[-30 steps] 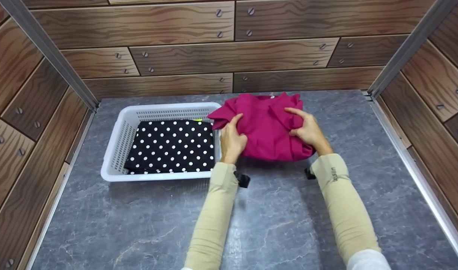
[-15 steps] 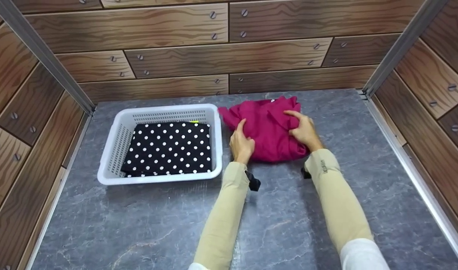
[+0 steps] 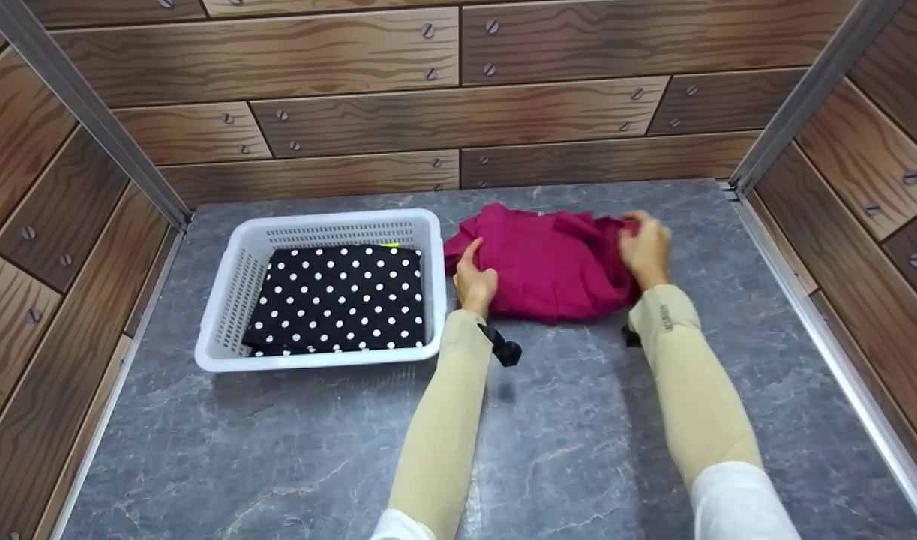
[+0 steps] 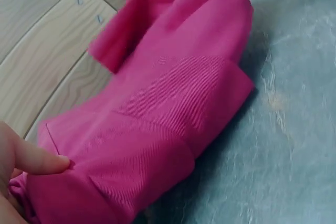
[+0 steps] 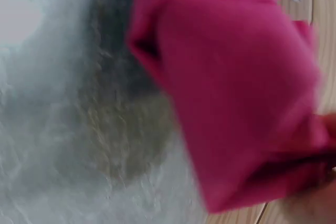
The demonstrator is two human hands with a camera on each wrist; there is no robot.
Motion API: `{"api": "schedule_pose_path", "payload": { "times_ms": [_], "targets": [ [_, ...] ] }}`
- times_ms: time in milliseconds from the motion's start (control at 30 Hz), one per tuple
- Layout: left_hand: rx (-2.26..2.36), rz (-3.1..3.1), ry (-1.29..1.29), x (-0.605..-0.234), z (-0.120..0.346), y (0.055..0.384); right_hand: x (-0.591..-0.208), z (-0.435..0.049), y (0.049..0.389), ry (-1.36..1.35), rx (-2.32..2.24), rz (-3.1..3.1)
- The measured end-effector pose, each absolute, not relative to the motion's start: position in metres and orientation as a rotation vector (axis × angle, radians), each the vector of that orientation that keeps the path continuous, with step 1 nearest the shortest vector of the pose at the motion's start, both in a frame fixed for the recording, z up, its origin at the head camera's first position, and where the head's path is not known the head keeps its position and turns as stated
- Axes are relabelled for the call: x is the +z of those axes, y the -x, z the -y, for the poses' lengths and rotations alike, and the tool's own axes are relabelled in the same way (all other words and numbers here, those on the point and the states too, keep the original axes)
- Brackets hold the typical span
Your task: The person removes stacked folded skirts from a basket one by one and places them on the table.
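Pink-red and crumpled, the soft folded cloth (image 3: pixel 540 270) lies on the grey, stone-patterned table (image 3: pixel 563 420), just right of the white plastic basket with little holes (image 3: pixel 323 362), which has a flat black cloth with white dots (image 3: pixel 338 300) inside. I see the bare left hand (image 3: pixel 474 285) pinch the end by the basket, and the bare right hand (image 3: pixel 648 247) grip the other end. I think both should tug gently and evenly, so creases go flat.

Basket (image 3: pixel 316 362) blocking left of magenta cloth (image 3: pixel 544 266), wall (image 3: pixel 368 120) behind, grey surface (image 3: pixel 563 420) open in front
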State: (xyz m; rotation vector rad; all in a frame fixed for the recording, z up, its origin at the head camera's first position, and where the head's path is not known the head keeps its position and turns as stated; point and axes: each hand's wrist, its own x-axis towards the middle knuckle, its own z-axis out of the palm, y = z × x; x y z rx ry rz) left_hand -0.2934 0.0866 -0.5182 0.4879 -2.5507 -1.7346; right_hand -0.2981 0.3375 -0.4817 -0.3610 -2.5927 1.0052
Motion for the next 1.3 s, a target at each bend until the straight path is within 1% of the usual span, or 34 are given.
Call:
{"api": "schedule_pose_path", "payload": {
  "times_ms": [100, 167, 233, 400, 500, 667, 800, 900, 1067, 1300],
  "targets": [
    [-1.726, 2.565, -0.462, -0.52, -0.084, 0.294, -0.476, -0.346, 0.294, 0.584, 0.969, 2.581],
    [-1.684, 2.598, -0.438, -0.52, -0.082, 0.293, -0.478, -0.35, 0.29, 0.633, 0.966, 2.594],
    [-1.621, 2.645, -0.424, -0.521, -0.081, 0.291, -0.481, -0.35, 0.288, 0.621, 0.961, 2.626],
    [-1.502, 2.705, -0.449, -0.52, -0.081, 0.286, -0.485, -0.345, 0.285, 0.527, 0.987, 2.671],
    [-1.448, 2.68, -0.416, -0.517, -0.083, 0.285, -0.485, -0.34, 0.286, 0.479, 1.002, 2.664],
    [-1.345, 2.739, -0.185, -0.501, -0.087, 0.283, -0.481, -0.331, 0.288, 0.416, 1.027, 2.652],
    [-1.37, 2.814, 0.083, -0.478, -0.085, 0.281, -0.477, -0.321, 0.29, 0.338, 1.044, 2.636],
    [-1.401, 2.8, 0.226, -0.461, -0.079, 0.281, -0.475, -0.312, 0.292, 0.27, 1.067, 2.614],
    [-1.284, 2.776, 0.318, -0.443, -0.066, 0.281, -0.469, -0.297, 0.294, 0.174, 1.112, 2.592],
    [-1.1, 2.857, 0.37, -0.434, -0.049, 0.282, -0.461, -0.266, 0.296, -0.03, 1.226, 2.642]
  ]
}}
